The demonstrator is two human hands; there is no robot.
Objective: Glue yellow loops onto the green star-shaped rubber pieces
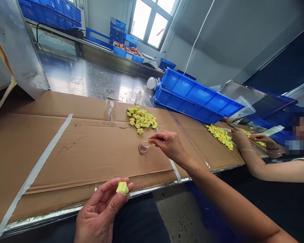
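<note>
My left hand (pixel 101 209), near the table's front edge, pinches a small yellow-green figure (pixel 121 187) with a puffy, star-like shape between thumb and fingers. Farther out, my right hand (pixel 167 143) is closed in a pinch on a tiny orange piece (pixel 150 142), mostly hidden by the fingertips. Just left of those fingertips, a small clear round cup (pixel 143 147) rests on the cardboard; whether the piece touches its rim I cannot tell. Beyond it lies a pile of similar yellow-green figures (pixel 142 118), several with orange spots.
Cardboard sheets (pixel 91 152) with strips of white tape cover the table. A small clear bottle (pixel 138 97) stands behind the pile. Stacked blue crates (pixel 192 96) sit at the back right. On the right, another person's hands (pixel 239 136) work beside a second pile (pixel 220 136).
</note>
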